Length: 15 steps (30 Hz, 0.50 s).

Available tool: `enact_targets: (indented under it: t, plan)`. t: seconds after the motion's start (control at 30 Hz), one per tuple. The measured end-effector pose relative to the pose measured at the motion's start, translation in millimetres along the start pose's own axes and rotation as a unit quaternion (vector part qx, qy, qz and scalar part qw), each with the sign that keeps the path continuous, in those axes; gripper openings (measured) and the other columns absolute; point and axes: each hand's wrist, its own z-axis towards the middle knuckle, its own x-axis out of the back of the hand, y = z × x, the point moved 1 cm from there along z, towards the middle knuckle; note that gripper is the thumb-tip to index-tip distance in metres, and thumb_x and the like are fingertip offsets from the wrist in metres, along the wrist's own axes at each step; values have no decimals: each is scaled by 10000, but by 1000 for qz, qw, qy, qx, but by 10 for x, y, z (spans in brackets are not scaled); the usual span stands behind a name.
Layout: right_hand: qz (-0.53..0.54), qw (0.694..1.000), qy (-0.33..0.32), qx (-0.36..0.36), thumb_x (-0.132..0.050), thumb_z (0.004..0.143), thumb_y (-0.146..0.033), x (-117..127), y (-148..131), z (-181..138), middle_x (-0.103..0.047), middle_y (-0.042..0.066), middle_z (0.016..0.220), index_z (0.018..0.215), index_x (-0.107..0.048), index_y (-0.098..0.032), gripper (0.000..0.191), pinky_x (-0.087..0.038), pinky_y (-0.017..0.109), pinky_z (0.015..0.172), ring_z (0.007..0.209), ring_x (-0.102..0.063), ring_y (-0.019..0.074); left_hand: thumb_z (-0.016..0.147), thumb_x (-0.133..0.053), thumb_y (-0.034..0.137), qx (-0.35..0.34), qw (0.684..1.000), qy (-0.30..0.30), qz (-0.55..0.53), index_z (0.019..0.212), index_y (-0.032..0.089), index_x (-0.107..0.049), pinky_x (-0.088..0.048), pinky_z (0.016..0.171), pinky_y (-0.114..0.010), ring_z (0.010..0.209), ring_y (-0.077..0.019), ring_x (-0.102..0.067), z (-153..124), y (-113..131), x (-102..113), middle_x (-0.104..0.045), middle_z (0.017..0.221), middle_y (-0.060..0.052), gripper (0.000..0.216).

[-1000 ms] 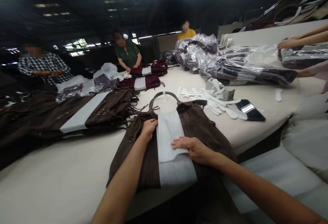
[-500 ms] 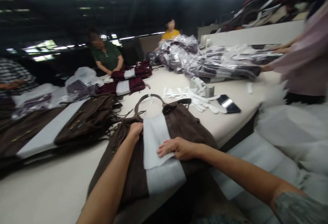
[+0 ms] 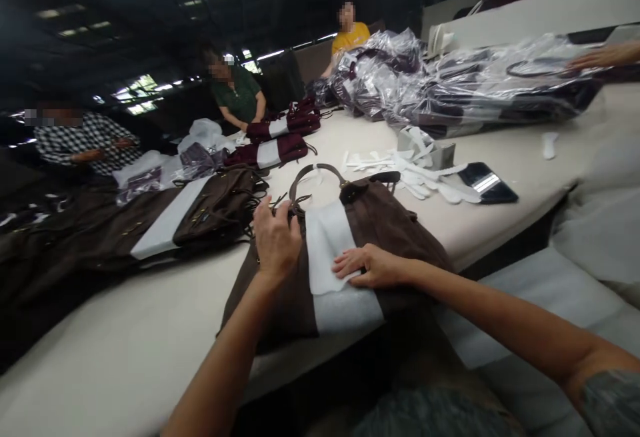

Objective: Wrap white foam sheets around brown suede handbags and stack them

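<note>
A brown suede bag (image 3: 390, 230) lies flat on the pale table (image 3: 125, 350) in front of me. A white foam sheet (image 3: 330, 257) runs down its middle. My right hand (image 3: 367, 266) lies flat on the sheet's right side, fingers stretched out. My left hand (image 3: 275, 237) is raised over the bag's left top corner, near the dark strap (image 3: 313, 174) and its cords. Its fingers are curled, and whether they hold a cord is hidden.
More brown bags (image 3: 150, 224) with foam strips lie to the left, maroon ones (image 3: 273, 152) behind. Bagged goods in clear plastic (image 3: 450, 90) pile at the back right. White paper pieces (image 3: 420, 180) and a phone (image 3: 487, 184) lie nearby. Other people work around the table.
My left hand has lifted off the foam sheet's left edge and moved up towards the strap end. My right hand stays on the sheet. The view has swung.
</note>
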Motion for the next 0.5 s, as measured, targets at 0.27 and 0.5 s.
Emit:
enact_targets:
  t: [0.27,0.5]
  plan:
    - [12,1000,28,3,-599,793,-157,30,3,-63,-720,-5,1083,1018,-752,-252,288,-369,372,1120,1123,-634,182,975,-334,349,-242,928,-273,75,1471,89,-296,-200,1190,-473,1465,-247,-174,-535,21,-557,-247,1561,-178,562]
    - [-35,994,98,-38,-624,805,-180,-19,-55,-162,-713,8,1103,1058,-740,-264,290,-368,459,1121,1110,-642,221,976,-326,393,-213,930,-292,71,1508,102,-195,-73,1202,-464,1479,-227,-108,-570,-113,-666,-176,1588,-148,621]
